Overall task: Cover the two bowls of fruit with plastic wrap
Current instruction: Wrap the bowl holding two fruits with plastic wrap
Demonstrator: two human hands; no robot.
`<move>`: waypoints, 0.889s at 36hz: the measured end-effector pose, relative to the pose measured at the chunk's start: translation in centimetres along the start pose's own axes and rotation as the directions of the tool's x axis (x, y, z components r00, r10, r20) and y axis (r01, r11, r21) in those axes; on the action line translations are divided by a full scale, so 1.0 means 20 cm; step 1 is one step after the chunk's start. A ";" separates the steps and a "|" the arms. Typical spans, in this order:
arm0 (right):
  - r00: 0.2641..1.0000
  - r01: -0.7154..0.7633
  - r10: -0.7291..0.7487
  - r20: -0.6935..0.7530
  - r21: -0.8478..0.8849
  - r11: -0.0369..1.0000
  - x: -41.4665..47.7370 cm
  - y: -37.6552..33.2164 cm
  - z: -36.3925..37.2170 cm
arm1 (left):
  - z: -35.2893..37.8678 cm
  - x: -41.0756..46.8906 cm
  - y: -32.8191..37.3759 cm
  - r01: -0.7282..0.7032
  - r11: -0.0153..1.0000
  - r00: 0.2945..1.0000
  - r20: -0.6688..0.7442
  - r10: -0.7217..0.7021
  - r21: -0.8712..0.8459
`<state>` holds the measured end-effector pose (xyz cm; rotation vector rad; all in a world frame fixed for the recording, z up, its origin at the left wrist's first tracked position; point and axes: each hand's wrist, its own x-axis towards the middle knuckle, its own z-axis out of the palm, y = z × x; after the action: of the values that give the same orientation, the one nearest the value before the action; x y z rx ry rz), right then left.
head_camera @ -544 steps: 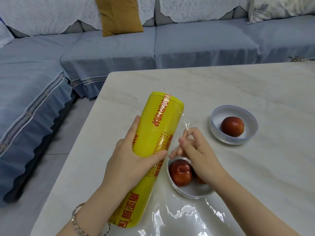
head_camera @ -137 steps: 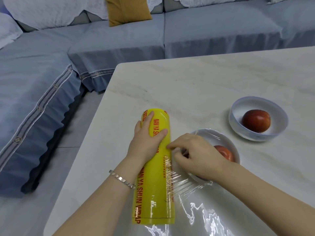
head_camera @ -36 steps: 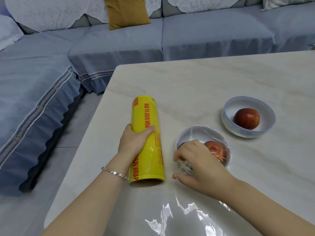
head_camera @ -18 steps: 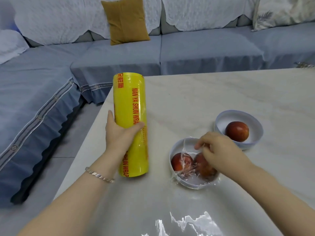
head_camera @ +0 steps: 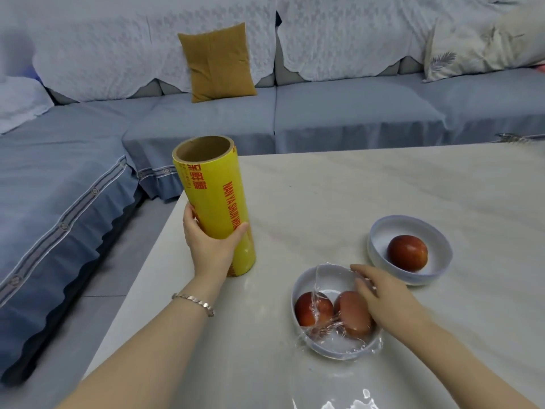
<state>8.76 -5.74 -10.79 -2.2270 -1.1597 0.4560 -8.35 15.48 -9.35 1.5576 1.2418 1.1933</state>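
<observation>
Standing roll [head_camera: 215,199] upright on table [head_camera: 354,187], left hand [head_camera: 211,249] curled round it, likely parking it clear of bowls. Meanwhile right hand [head_camera: 383,296], fingers straight, presses film [head_camera: 320,278] onto near bowl [head_camera: 295,296] rim to seal. Just beyond, far bowl [head_camera: 383,231] uncovered.

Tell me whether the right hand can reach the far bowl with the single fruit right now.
Probably yes. The right hand touches the near bowl; the far bowl sits just beyond its fingers, uncovered, with only bare table between them.
</observation>
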 end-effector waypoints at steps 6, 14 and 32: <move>0.997 -0.078 0.078 0.001 0.035 0.996 0.05 0.01 0.02 | -0.04 -0.05 -0.02 0.040 0.998 0.994 0.101 -0.045 0.052; 0.995 -0.100 0.100 -0.009 -0.031 0.995 0.06 0.00 0.03 | -0.02 -0.43 0.03 0.300 0.917 0.848 0.367 -0.383 0.264; 0.937 -0.251 0.261 0.232 -0.076 0.965 -0.30 0.00 -0.08 | 0.03 -0.42 0.09 0.115 0.947 0.661 0.688 -0.298 0.300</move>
<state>6.23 -11.31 -9.38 -2.4251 -1.0050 0.8339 -7.92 6.94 -9.31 1.7444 0.9781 0.1911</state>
